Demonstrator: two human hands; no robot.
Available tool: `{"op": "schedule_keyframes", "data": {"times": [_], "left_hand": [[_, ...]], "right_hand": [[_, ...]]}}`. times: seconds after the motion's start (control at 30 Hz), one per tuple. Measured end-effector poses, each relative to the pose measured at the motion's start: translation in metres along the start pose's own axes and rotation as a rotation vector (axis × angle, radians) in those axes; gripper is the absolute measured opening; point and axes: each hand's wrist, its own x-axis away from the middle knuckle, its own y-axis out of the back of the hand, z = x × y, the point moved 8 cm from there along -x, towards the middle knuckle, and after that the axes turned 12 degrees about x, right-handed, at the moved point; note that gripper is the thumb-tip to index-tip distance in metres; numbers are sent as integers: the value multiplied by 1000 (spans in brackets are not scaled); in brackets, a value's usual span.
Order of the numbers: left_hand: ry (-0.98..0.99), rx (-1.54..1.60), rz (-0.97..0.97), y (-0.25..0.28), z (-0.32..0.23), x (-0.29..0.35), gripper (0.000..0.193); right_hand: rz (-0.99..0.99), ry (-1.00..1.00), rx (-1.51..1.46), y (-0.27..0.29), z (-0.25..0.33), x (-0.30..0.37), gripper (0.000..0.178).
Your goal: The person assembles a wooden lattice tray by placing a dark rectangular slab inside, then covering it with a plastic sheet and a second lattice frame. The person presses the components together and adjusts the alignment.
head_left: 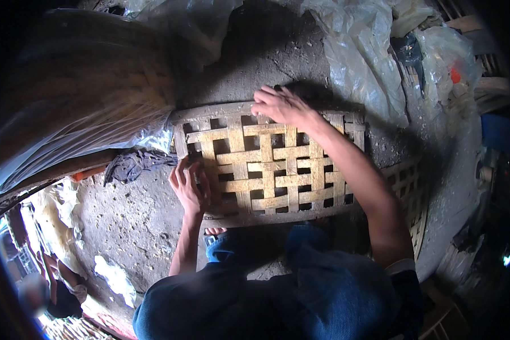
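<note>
A rectangular woven bamboo panel [268, 155], with a wooden frame and square gaps between its slats, lies across the space in front of my knees. My left hand [190, 184] has its fingers curled over the panel's left edge. At the far rim, right of my left hand, my right hand [281, 106] bends its fingers over the frame, the forearm crossing the panel's right part. A small dark bit shows by the right fingertips; what it is I cannot tell. The undersides of both grips are hidden.
A second woven panel [408, 192] stands at the right, partly behind my right arm. Plastic sheeting [357, 51] hangs at the far right, and a plastic-covered bulk [85, 85] fills the far left. Dark cloth [135, 165] lies on the gritty floor [124, 209]. Another person [62, 289] is at lower left.
</note>
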Motion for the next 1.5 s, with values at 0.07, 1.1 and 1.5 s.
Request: {"op": "schedule_keyframes", "data": {"times": [0.07,1.1,1.5], "left_hand": [[2,15,-4,2,-2,-1,33],[-75,-28,-6,3,-15,-5,30],[-48,-156,3,-4,-7,1,23]], "right_hand": [[92,-37,32,-6,1,3,5],[-86,-935,329,94,-147,324,70],[63,-1078,373,122,-315,393,26]]}}
